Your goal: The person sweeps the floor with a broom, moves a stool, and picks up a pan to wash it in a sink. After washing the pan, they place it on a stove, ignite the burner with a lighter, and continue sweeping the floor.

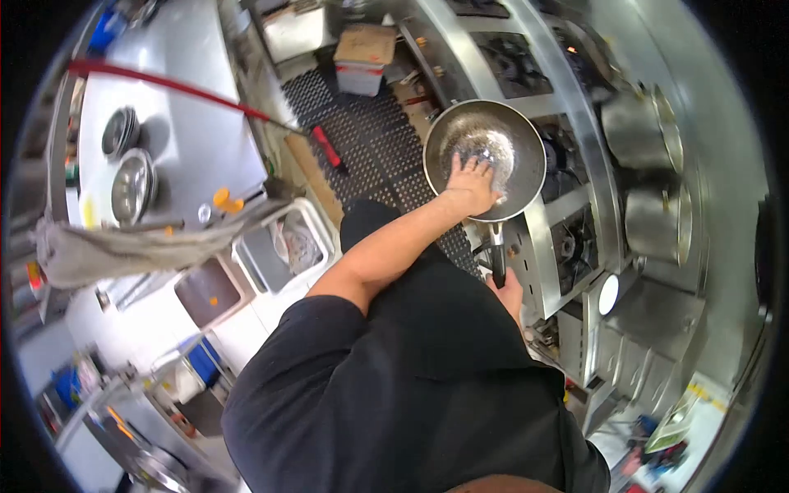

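Note:
A frying pan (444, 156) is held out over the floor at the edge of the stove, its dark inside facing up with a pale, shiny wet-looking patch. My right hand (508, 294) wraps round its black handle (498, 261). Inside the pan, my left hand (471, 185) presses down, fingers somewhat spread, on a silvery wad (485, 154) that looks like a steel scourer. The fingers and glare partly hide the wad.
Gas burners (574, 246) line the right, with large pots (653, 222) behind them. A box (362, 62) stands beyond the black floor mat (362, 123). Left are a steel counter (177, 57) with metal bowls (131, 189), a red-handled pole (181, 86) and a grey tub (255, 255).

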Tool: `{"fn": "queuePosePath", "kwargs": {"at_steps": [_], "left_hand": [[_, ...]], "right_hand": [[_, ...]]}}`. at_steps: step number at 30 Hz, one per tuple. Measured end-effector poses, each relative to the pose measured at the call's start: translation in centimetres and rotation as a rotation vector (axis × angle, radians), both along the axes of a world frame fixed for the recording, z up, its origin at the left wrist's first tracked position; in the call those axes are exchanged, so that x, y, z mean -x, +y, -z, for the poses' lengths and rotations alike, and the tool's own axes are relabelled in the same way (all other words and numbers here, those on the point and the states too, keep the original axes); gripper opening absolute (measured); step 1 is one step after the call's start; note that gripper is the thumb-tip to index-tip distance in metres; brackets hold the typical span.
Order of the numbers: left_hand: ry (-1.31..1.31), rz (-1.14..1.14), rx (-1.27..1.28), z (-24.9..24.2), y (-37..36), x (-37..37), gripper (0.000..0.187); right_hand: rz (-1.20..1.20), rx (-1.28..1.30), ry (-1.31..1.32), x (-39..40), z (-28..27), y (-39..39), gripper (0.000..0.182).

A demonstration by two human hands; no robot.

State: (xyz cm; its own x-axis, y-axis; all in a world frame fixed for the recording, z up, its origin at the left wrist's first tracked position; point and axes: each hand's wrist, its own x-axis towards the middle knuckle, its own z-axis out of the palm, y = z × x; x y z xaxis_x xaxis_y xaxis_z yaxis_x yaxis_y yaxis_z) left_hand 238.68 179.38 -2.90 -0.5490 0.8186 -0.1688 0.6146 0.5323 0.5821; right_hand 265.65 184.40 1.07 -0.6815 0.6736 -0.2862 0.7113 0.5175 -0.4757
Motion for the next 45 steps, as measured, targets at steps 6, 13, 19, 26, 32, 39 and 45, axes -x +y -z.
{"fn": "queuePosePath", "kwargs": {"at_steps": [6, 13, 19, 26, 32, 39, 45], "left_hand": [[-0.244, -0.002, 0.19, 5.8, -3.1, -0.4, 0.077], [-0.355, -0.13, 0.285, 13.3, -7.0, -4.1, 0.072], [-0.403, -0.224, 0.4, 15.4, -9.1, -4.0, 0.064], [-0.364, -0.341, 0.401, 15.5, -8.8, -3.2, 0.061], [-0.509, -0.279, 0.201, 15.2, -10.6, -2.3, 0.062], [-0.392, -0.25, 0.376, 17.4, -10.9, -1.2, 0.059], [-0.436, -0.41, 0.125, 16.1, -12.0, -1.1, 0.057]], "right_hand": [[-0.117, 0.245, -0.109, -1.5, 1.8, 1.2, 0.027], [-0.177, 0.434, -0.297, -0.8, 3.2, 2.1, 0.029], [-0.256, 0.465, -0.448, 1.0, 5.0, 3.2, 0.028], [-0.369, 0.313, -0.457, 3.0, 3.9, 3.0, 0.024], [-0.31, 0.382, -0.476, 4.6, 4.0, 2.0, 0.022], [-0.295, 0.451, -0.507, 5.7, 4.9, 2.0, 0.019], [-0.44, 0.348, -0.548, 8.6, 4.5, 0.6, 0.023]]}}
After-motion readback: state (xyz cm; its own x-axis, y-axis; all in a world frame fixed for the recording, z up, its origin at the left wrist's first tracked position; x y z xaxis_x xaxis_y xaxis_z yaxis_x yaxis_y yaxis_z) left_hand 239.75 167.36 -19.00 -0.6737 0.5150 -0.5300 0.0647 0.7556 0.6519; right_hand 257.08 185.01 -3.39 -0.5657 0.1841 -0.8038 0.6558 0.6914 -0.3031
